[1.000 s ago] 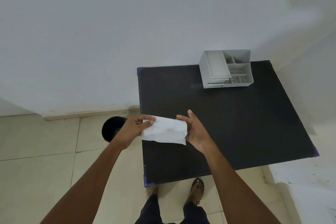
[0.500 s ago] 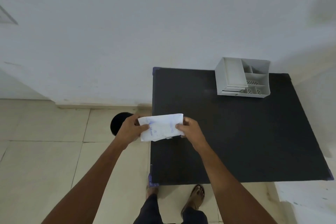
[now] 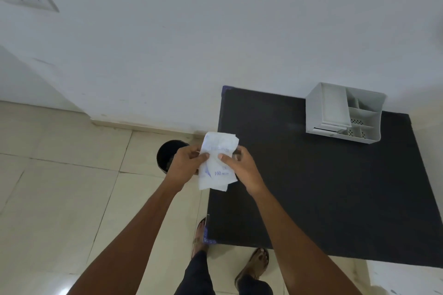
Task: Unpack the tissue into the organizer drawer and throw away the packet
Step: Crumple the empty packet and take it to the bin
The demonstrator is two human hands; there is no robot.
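Where the pale, glossy floor tiles (image 3: 72, 199) meet the plain white wall (image 3: 215, 31), a square tabletop (image 3: 311, 187) with a matte, dark grey surface fills the scene's right half. At the tabletop's far edge, against the wall, stands a white plastic organizer (image 3: 340, 112), boxy, with a flat shallow drawer tray on one side and open compartments with perforated bottoms on the other. Beside the tabletop's left edge, on the floor, sits a round black bin (image 3: 165, 155). Above that same left edge, well apart from the organizer, a thin, crinkled white packet (image 3: 217, 163) with blue print is held upright. The left hand (image 3: 187, 163) pinches its left side; the right hand (image 3: 242, 167) grips its right side, thumb on the front.
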